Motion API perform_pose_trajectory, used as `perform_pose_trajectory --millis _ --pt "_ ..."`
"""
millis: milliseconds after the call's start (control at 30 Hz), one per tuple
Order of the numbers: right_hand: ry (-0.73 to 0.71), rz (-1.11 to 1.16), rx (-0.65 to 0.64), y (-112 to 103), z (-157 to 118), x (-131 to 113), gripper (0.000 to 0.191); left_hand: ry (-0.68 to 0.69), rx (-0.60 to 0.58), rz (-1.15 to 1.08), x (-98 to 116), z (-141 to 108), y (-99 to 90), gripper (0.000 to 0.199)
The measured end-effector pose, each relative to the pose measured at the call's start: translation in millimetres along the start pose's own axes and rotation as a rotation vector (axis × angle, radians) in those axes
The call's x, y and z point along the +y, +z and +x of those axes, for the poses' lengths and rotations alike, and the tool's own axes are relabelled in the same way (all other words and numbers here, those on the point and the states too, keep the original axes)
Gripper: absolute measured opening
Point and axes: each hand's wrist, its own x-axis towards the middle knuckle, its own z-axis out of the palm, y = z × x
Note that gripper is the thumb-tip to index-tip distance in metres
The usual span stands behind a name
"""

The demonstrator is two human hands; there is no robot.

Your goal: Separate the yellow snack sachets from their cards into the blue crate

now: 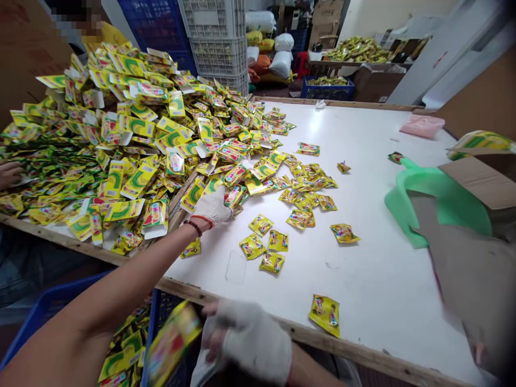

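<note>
My left hand (213, 208), in a white glove with beaded bracelets at the wrist, reaches onto the near right edge of a big heap of yellow cartons (137, 126). Its fingertips touch a carton and are partly hidden, so its grip is unclear. Below the table's front edge, my right hand (252, 336) wears a fingerless white glove and is blurred. A blurred yellow carton (173, 344) hangs in the air just left of its fingers, over a blue crate (152, 322) with more yellow packs. Small yellow sachets (272, 262) lie scattered on the white table (382, 301).
A green dustpan (455, 196) and a brown cardboard piece (479, 279) are at the right. Wooden strips (355, 349) edge the table. Another person's hand (10, 174) is at the far left. Stacked grey crates (217, 37) stand behind.
</note>
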Motion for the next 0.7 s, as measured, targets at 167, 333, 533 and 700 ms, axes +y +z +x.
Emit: perform_pose_trajectory --millis 167,333,533,700 --pt "-0.224 -0.362 0.227 -14.8 -10.8 1.9 0.036 0.353 0.144 0.065 3.5 -32.4 -21.0 0.029" --pt "-0.296 -0.701 0.519 -77.7 -10.1 5.0 0.049 0.997 -0.06 0.015 25.5 -104.6 -39.5 0.03" --pt "0.1 -0.277 0.456 -75.2 -15.8 22.6 0.052 0.579 0.005 -0.71 41.1 -143.4 16.6 0.05" --pt "0.13 -0.046 0.618 -58.5 -31.8 39.6 0.047 0.023 -0.299 -1.428 54.6 -158.0 59.0 0.035"
